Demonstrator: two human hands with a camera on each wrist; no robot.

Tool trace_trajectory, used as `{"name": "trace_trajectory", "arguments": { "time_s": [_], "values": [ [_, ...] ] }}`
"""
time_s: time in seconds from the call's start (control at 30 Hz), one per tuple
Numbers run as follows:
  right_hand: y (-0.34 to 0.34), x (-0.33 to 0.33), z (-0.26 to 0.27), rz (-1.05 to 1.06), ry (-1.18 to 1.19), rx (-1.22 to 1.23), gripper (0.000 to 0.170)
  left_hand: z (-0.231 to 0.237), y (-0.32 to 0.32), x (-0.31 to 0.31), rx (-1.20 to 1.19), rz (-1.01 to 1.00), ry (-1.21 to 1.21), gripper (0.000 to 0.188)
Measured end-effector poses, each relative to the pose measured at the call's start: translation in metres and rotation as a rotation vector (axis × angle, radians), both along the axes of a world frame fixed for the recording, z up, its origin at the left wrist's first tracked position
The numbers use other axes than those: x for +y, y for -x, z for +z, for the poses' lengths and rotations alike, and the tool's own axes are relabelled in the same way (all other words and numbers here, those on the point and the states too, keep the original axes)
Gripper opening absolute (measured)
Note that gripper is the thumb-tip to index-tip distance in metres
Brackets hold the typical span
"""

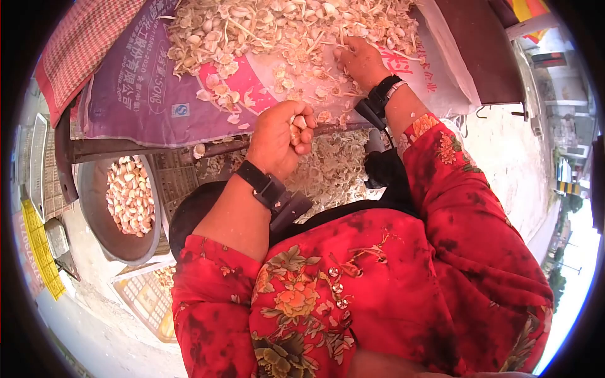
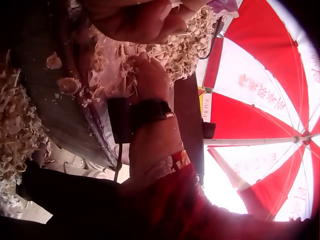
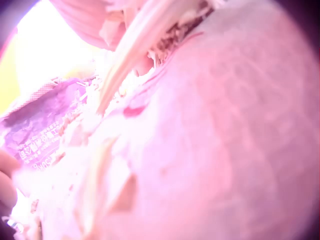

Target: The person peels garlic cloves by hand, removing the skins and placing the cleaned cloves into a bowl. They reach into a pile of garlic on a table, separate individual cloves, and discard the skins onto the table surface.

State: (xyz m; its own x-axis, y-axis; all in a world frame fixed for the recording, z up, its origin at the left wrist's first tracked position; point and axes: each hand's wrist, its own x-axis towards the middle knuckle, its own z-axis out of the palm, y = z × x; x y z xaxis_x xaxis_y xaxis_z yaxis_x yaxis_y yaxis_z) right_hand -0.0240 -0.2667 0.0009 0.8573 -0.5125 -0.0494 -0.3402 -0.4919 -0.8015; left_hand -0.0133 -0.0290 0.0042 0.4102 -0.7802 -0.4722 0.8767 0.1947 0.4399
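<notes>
My left hand [image 1: 276, 137] is raised at the table's near edge, its fingers curled round a few garlic cloves [image 1: 296, 131]. It also fills the top of the left wrist view. Farther right, my right hand [image 1: 367, 64] reaches down to the near side of a heap of garlic cloves [image 1: 271, 22] mixed with skins and stalks. Its fingertips touch the loose pieces, and I cannot tell whether they pinch one. Washed-out light and a pale, blurred stalk [image 3: 127, 55] fill much of the right wrist view. Under the heap lies a purple and pink printed sack [image 1: 142, 75].
At lower left a grey basin [image 1: 151, 242] holds many garlic cloves. A plastic crate [image 1: 142, 302] stands below it, and a yellow crate [image 1: 39, 252] farther left. Shed skins [image 1: 334, 164] pile up beneath the table edge. A red-and-white umbrella [image 2: 250, 100] rises behind the right arm.
</notes>
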Motion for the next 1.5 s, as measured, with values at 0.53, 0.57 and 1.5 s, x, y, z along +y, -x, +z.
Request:
{"name": "trace_trajectory", "arguments": {
  "time_s": [0.53, 0.57, 1.5],
  "values": [
    [0.015, -0.005, 0.036, 0.390, 0.843, -0.272, 0.018, 0.005, 0.003, -0.001, -0.034, 0.031, -0.059, 0.016],
    [0.010, 0.002, 0.032, 0.446, 0.798, -0.291, 0.018, 0.006, 0.004, -0.002, -0.042, 0.027, -0.065, 0.017],
    [0.062, 0.131, 0.135, 1.054, -0.719, -0.347, 0.015, 0.007, 0.015, -0.012, -0.160, -0.057, -0.100, 0.016]
  ]
}}
